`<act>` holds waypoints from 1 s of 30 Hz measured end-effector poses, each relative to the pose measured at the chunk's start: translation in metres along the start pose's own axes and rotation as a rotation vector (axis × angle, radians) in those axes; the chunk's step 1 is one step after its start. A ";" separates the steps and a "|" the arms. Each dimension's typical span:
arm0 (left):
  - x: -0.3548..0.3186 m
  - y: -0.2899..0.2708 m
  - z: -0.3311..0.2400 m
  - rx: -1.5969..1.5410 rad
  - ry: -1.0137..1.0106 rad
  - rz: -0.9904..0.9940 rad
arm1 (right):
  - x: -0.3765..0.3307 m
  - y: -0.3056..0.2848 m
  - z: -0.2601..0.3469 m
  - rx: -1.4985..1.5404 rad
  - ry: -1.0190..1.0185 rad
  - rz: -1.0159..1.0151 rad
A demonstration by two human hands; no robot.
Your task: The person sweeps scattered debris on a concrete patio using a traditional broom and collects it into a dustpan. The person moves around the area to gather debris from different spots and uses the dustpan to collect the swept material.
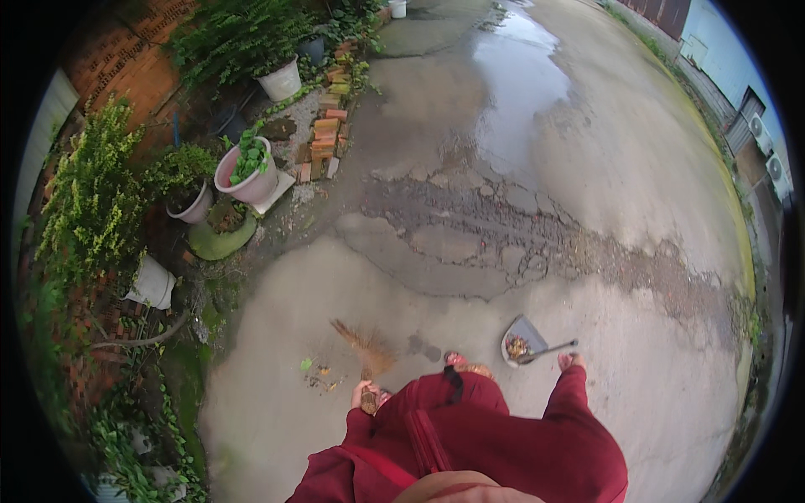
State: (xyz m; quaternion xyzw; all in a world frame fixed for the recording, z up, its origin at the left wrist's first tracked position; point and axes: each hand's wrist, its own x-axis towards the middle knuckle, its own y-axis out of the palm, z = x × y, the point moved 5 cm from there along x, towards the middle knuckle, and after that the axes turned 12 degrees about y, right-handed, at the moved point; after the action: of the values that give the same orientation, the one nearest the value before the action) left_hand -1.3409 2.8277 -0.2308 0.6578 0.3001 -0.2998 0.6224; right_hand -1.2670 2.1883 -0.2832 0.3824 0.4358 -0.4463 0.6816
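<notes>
My left hand (pixel 360 391) is closed round the bound handle of a straw hand broom (pixel 369 356), whose brown bristles fan out just above the concrete. Left of the bristles lies a small scatter of leaves and bits (pixel 321 378). My right hand (pixel 569 360) is stretched out to the right, its fingers slightly apart, with nothing seen in it. Close by is a grey dustpan (pixel 521 329) holding dry leaves and debris. The dark end of its long handle (pixel 553 348) comes near my right fingers, apparently without touching them.
A strip of broken, rough paving (pixel 503 239) crosses the concrete ahead, with a wet puddle (pixel 516 63) beyond it. Potted plants (pixel 247 176) and stacked bricks (pixel 325 138) line the left side. A building wall with outdoor air-conditioner units (pixel 776 172) stands far right.
</notes>
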 end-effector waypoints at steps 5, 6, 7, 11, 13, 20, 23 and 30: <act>-0.018 0.048 0.036 -0.208 0.200 0.102 | 0.064 0.012 0.018 0.047 0.058 -0.072; -0.018 0.052 0.035 -0.291 0.160 0.142 | 0.066 0.016 0.018 0.036 0.082 -0.049; -0.033 0.049 0.025 -0.379 0.153 0.173 | 0.047 0.034 0.003 -0.041 0.037 -0.046; -0.063 0.096 0.027 -0.733 0.100 0.108 | 0.074 0.026 0.022 0.083 0.154 -0.009; -0.089 0.094 0.009 -0.741 0.235 0.165 | 0.082 0.030 0.010 0.043 0.216 -0.048; -0.147 0.024 -0.046 -0.503 0.866 0.126 | 0.060 0.039 0.007 -0.706 -0.162 -0.146; -0.169 0.006 -0.048 -0.422 1.086 -0.054 | 0.059 0.042 0.007 -0.851 -0.236 -0.098; -0.203 -0.113 -0.063 -0.396 1.166 -0.406 | 0.025 0.101 -0.048 -1.037 -0.383 -0.020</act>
State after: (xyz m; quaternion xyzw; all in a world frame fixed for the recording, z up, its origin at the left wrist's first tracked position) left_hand -1.5558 2.8917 -0.1442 0.5155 0.7569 0.0558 0.3979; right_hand -1.1782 2.2569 -0.3090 -0.0954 0.4705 -0.2411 0.8435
